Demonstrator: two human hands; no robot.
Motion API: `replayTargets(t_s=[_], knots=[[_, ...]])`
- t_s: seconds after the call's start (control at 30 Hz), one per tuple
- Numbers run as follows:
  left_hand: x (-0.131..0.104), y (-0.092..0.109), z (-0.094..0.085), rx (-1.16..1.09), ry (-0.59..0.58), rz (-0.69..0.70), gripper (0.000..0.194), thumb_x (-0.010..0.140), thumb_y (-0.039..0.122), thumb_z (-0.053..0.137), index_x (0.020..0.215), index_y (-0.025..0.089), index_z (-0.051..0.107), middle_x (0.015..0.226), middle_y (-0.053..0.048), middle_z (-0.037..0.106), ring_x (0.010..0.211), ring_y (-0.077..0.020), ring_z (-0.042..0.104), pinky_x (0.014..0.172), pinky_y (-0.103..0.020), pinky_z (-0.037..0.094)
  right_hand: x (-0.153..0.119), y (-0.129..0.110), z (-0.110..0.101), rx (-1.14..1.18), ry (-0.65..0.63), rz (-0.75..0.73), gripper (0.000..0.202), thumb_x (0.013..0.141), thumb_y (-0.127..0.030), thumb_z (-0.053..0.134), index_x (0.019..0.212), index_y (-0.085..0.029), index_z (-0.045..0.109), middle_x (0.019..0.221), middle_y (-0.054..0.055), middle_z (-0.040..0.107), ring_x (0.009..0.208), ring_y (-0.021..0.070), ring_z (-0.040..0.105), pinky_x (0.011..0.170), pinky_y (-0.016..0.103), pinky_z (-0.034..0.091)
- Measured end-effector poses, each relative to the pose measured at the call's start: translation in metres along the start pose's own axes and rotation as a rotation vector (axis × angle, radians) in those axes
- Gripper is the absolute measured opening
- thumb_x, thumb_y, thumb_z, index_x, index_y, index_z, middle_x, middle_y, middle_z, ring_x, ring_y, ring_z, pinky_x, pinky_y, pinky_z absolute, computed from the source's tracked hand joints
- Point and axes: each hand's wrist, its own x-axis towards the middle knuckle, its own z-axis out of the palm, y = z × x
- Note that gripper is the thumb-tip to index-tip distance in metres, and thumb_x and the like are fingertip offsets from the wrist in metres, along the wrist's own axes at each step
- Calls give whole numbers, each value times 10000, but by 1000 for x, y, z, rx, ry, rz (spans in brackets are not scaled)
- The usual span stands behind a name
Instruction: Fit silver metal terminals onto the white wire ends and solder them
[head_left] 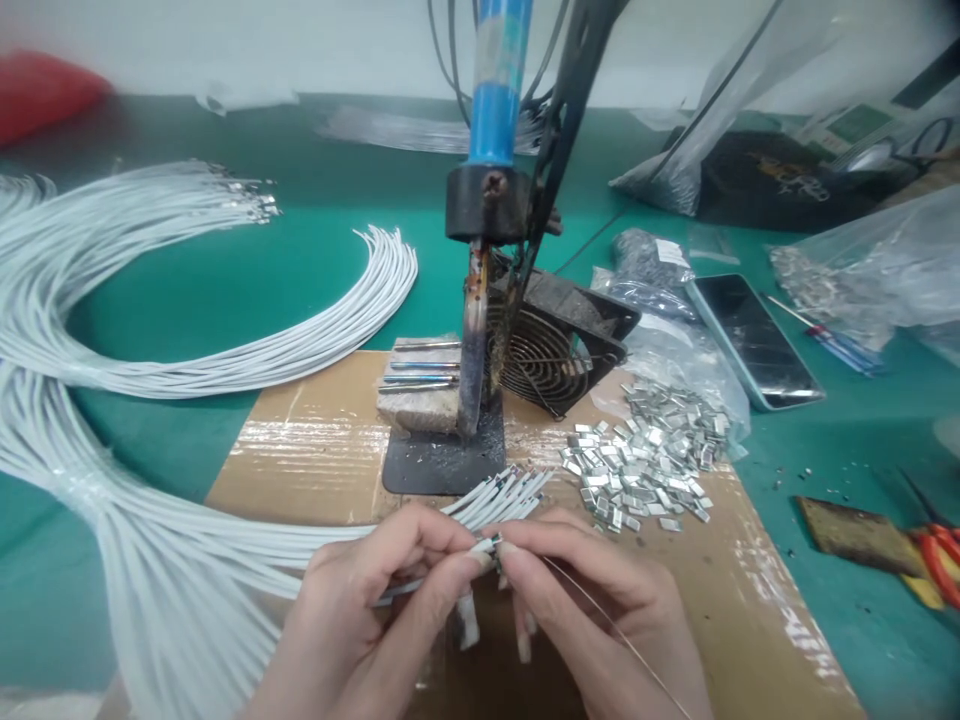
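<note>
- Just above the brown cardboard (720,600), near the front, one white cable (480,547) is held between the two hands.
- By the left hand (330,620), the cable is pinched between thumb and index finger, close to its end.
- By the right hand (622,580), a small metal end piece (496,540) is gripped at the fingertips; from the same grasp a thin wire (615,630) is trailed toward the lower right. How tightly the wire is clamped cannot be told.
- The step in hand is judged to be the aligning of the metal end piece with the cable's end.
- For the next move, steady fingers and a straight alignment seem to be called for.
- The cable's long axis is laid nearly left to right, tipped slightly upward in the view; its end is pointed right, toward the right fingertips.
- Beyond the hands, other cable ends (510,495) are fanned below the soldering iron (499,120), near a pile of metal connectors (652,460).
</note>
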Motion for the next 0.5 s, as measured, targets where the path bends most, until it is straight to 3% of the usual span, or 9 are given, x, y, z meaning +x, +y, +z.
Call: replayTargets(t_s=[0.33, 0.5], knots=[[1, -7, -5, 155, -40, 62, 264, 1065, 407, 687, 868, 263, 788, 622, 47, 725, 533, -130, 636, 527, -173, 490, -1, -2, 3, 26, 19, 62, 55, 838, -362, 960, 868, -318, 973, 649, -25, 645, 546, 55, 591, 555, 137, 492], [-1, -9, -7, 106, -85, 17, 275, 1053, 433, 709, 850, 256, 768, 646, 34, 745, 558, -131, 656, 531, -165, 493, -1, -3, 1, 117, -7, 216, 357, 685, -593, 1053, 761, -259, 951, 666, 8, 726, 446, 37, 562, 445, 135, 449]])
